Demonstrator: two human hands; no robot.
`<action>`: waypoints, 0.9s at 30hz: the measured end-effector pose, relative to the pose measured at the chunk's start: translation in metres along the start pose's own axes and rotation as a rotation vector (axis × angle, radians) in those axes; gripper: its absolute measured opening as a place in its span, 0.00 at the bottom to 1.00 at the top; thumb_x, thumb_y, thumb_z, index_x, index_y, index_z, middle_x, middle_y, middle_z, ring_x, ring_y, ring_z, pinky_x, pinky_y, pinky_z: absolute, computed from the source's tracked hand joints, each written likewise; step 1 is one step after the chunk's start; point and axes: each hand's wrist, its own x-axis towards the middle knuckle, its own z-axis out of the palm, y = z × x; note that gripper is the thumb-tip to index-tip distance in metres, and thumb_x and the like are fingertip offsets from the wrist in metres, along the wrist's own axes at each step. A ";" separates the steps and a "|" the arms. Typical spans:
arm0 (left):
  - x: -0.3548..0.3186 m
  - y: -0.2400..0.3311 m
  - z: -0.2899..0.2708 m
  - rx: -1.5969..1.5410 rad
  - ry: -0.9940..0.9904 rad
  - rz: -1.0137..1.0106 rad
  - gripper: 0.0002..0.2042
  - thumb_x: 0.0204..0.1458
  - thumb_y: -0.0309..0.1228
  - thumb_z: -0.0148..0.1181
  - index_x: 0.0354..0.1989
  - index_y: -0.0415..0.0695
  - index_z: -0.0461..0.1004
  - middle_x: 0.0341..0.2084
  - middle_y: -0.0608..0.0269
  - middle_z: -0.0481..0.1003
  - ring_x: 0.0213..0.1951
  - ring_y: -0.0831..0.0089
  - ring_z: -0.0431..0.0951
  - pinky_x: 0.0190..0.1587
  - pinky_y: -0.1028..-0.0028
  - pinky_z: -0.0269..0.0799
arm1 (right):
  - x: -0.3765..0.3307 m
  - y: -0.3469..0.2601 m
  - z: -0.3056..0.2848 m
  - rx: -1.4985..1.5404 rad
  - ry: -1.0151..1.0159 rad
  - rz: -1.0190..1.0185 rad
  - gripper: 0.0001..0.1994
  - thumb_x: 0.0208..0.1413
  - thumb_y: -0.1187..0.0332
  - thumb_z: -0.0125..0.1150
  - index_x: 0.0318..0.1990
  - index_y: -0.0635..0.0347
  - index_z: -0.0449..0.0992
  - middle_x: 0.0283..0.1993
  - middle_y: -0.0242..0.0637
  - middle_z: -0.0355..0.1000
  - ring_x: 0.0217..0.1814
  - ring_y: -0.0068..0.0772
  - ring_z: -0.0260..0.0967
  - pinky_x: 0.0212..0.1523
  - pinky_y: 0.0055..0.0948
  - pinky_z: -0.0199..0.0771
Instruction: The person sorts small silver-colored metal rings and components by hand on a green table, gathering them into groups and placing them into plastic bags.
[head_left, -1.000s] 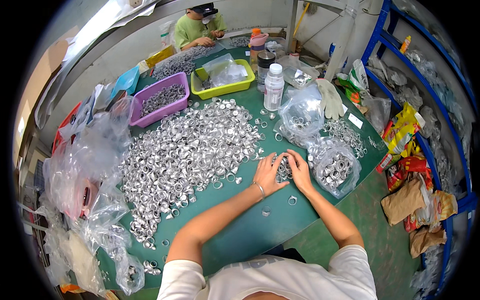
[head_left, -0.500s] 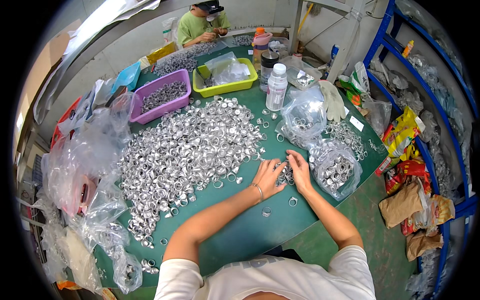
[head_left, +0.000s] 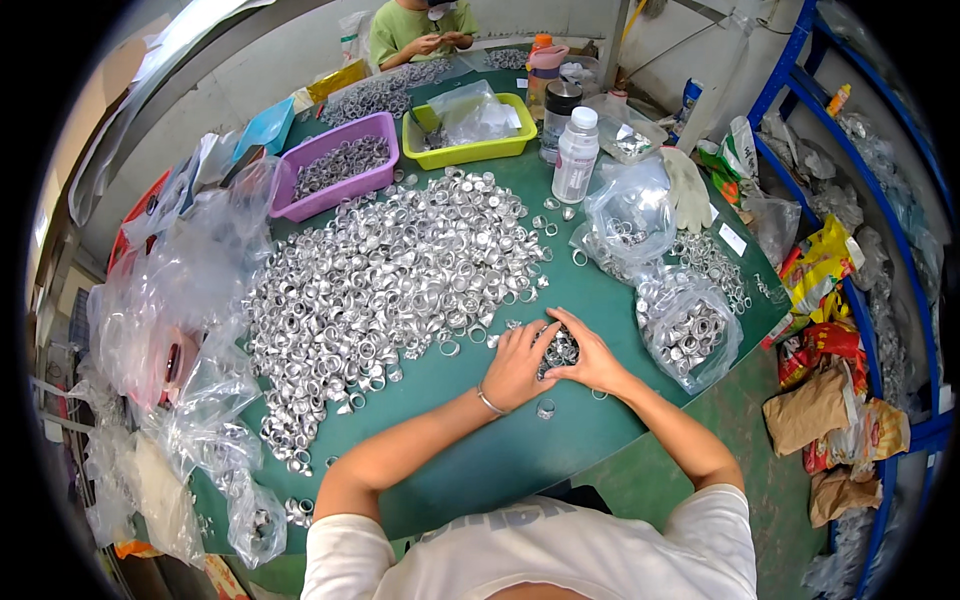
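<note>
My left hand (head_left: 515,366) and my right hand (head_left: 593,360) meet on the green table, fingers curved around a small cluster of silver metal rings (head_left: 560,352). Their fingertips come together at its far side; part of the cluster is hidden beneath them. A loose ring (head_left: 545,408) lies just nearer to me, and another sits partly under my right hand. To the left of my hands spreads a large heap of silver rings (head_left: 400,270). Right of them stands a clear plastic bag (head_left: 735,345) with rings inside.
Behind the heap are a purple basket (head_left: 290,210) of rings and a yellow-green basket (head_left: 470,153). A white bottle (head_left: 574,160), a dark-lidded jar (head_left: 560,115) and a glove (head_left: 687,190) stand or lie farther right. Plastic bags (head_left: 170,310) crowd the left edge. A person (head_left: 425,35) sits opposite.
My hands have drawn the ring cluster slightly left, and my right hand has closed in around it. The whole view has shifted a little.
</note>
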 end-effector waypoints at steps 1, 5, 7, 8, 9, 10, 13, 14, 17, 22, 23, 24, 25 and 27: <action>-0.003 -0.001 -0.003 0.013 -0.003 0.004 0.40 0.37 0.37 0.70 0.61 0.44 0.58 0.54 0.51 0.62 0.52 0.54 0.64 0.54 0.59 0.58 | 0.001 -0.002 0.003 0.005 -0.011 -0.001 0.48 0.34 0.63 0.76 0.65 0.58 0.54 0.68 0.43 0.54 0.71 0.47 0.47 0.67 0.41 0.52; -0.012 0.003 -0.014 0.114 -0.063 0.017 0.41 0.37 0.42 0.70 0.61 0.44 0.58 0.53 0.51 0.62 0.50 0.54 0.65 0.50 0.59 0.60 | 0.003 0.007 0.004 -0.052 -0.140 -0.093 0.48 0.37 0.63 0.74 0.67 0.57 0.51 0.69 0.44 0.51 0.72 0.50 0.43 0.68 0.43 0.49; -0.014 0.002 -0.015 0.129 -0.059 0.030 0.39 0.37 0.40 0.69 0.60 0.44 0.60 0.52 0.53 0.63 0.47 0.57 0.65 0.46 0.61 0.62 | 0.007 0.004 -0.002 -0.137 -0.217 -0.114 0.47 0.39 0.63 0.73 0.67 0.58 0.50 0.68 0.45 0.50 0.72 0.51 0.42 0.68 0.45 0.46; -0.015 0.002 -0.015 0.136 -0.057 0.037 0.37 0.37 0.39 0.68 0.59 0.43 0.60 0.51 0.53 0.63 0.45 0.58 0.66 0.43 0.62 0.63 | 0.007 0.004 -0.004 -0.179 -0.254 -0.123 0.47 0.40 0.63 0.73 0.67 0.58 0.50 0.68 0.46 0.49 0.72 0.52 0.41 0.68 0.45 0.45; -0.014 0.001 -0.014 0.137 -0.055 0.036 0.37 0.37 0.40 0.68 0.58 0.43 0.61 0.50 0.53 0.64 0.45 0.58 0.66 0.43 0.62 0.64 | 0.008 0.003 -0.006 -0.202 -0.260 -0.138 0.44 0.42 0.60 0.71 0.66 0.60 0.52 0.67 0.48 0.52 0.71 0.51 0.44 0.67 0.46 0.46; -0.014 -0.001 -0.012 0.137 -0.054 0.034 0.36 0.38 0.40 0.68 0.58 0.43 0.61 0.49 0.53 0.64 0.45 0.57 0.67 0.43 0.61 0.65 | 0.007 0.003 -0.006 -0.215 -0.249 -0.166 0.43 0.42 0.59 0.70 0.65 0.61 0.53 0.66 0.48 0.53 0.70 0.51 0.45 0.67 0.46 0.46; -0.012 -0.002 -0.012 0.146 -0.028 0.049 0.34 0.38 0.39 0.67 0.56 0.43 0.62 0.47 0.53 0.65 0.45 0.56 0.68 0.41 0.62 0.68 | 0.004 0.004 -0.008 -0.243 -0.236 -0.227 0.42 0.44 0.56 0.68 0.64 0.62 0.54 0.64 0.49 0.55 0.67 0.51 0.48 0.65 0.45 0.48; -0.012 -0.002 -0.013 0.151 -0.016 0.057 0.33 0.38 0.39 0.66 0.55 0.42 0.63 0.47 0.53 0.66 0.45 0.56 0.68 0.40 0.63 0.69 | 0.004 0.003 -0.011 -0.244 -0.243 -0.233 0.41 0.44 0.56 0.68 0.64 0.62 0.55 0.64 0.48 0.55 0.67 0.50 0.49 0.65 0.45 0.49; -0.015 0.004 -0.013 0.178 0.023 0.020 0.31 0.38 0.39 0.66 0.53 0.43 0.64 0.46 0.54 0.67 0.43 0.57 0.70 0.36 0.64 0.73 | 0.003 -0.002 -0.015 -0.364 -0.258 -0.311 0.40 0.45 0.55 0.67 0.64 0.61 0.55 0.63 0.46 0.57 0.65 0.49 0.51 0.63 0.44 0.51; -0.021 0.005 -0.012 0.209 0.069 -0.036 0.27 0.38 0.38 0.66 0.49 0.44 0.68 0.45 0.56 0.68 0.40 0.60 0.74 0.30 0.66 0.76 | 0.009 -0.005 -0.013 -0.414 -0.266 -0.334 0.39 0.46 0.55 0.66 0.64 0.59 0.57 0.61 0.42 0.60 0.61 0.46 0.55 0.59 0.43 0.54; -0.022 0.004 -0.011 0.208 0.101 -0.026 0.26 0.38 0.38 0.66 0.48 0.44 0.68 0.44 0.57 0.69 0.39 0.60 0.75 0.30 0.66 0.76 | 0.011 -0.004 -0.013 -0.418 -0.260 -0.368 0.37 0.47 0.55 0.65 0.63 0.59 0.58 0.60 0.41 0.60 0.60 0.45 0.55 0.59 0.43 0.55; -0.023 0.005 -0.012 0.165 0.124 -0.058 0.26 0.37 0.37 0.67 0.47 0.44 0.69 0.43 0.57 0.69 0.38 0.59 0.75 0.30 0.66 0.76 | 0.013 -0.004 -0.013 -0.419 -0.252 -0.401 0.36 0.47 0.56 0.65 0.62 0.59 0.58 0.59 0.40 0.61 0.58 0.44 0.56 0.58 0.43 0.56; -0.023 0.005 -0.014 0.122 0.147 -0.089 0.25 0.37 0.37 0.67 0.47 0.44 0.69 0.42 0.56 0.69 0.38 0.58 0.76 0.31 0.66 0.76 | 0.014 -0.004 -0.012 -0.468 -0.272 -0.397 0.34 0.47 0.56 0.64 0.61 0.59 0.60 0.57 0.40 0.62 0.57 0.44 0.57 0.57 0.43 0.56; -0.024 0.007 -0.017 0.034 0.200 -0.163 0.24 0.38 0.36 0.68 0.45 0.44 0.69 0.40 0.57 0.71 0.36 0.59 0.76 0.31 0.67 0.75 | 0.017 -0.005 -0.010 -0.568 -0.313 -0.387 0.30 0.48 0.58 0.63 0.59 0.58 0.62 0.54 0.38 0.63 0.55 0.42 0.58 0.55 0.43 0.57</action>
